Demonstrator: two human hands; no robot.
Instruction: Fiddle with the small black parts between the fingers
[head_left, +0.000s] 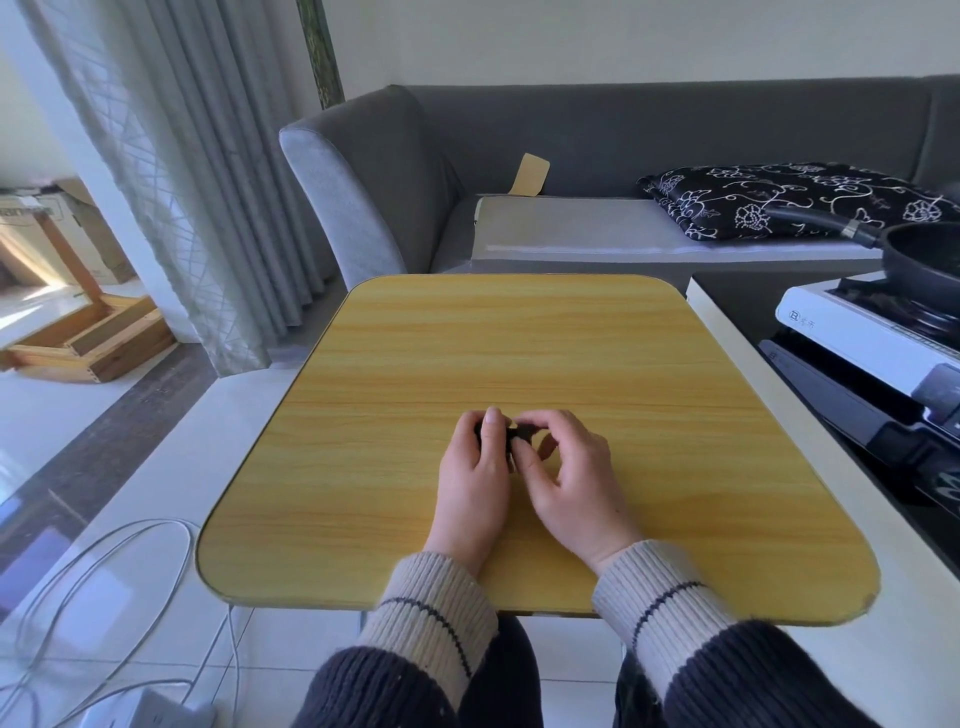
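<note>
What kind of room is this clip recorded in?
Probably a home living room: a grey sofa with a patterned cushion sits behind a small wooden table, curtains hang at the left, and a frying pan rests on a portable stove at the right.

A grey sofa (623, 135) holds a black floral cushion (789, 200); right, a black frying pan (930, 260) sits on a white portable stove (852, 332). White cables (104, 571) loop across the floor beside grey curtains (208, 182).
</note>
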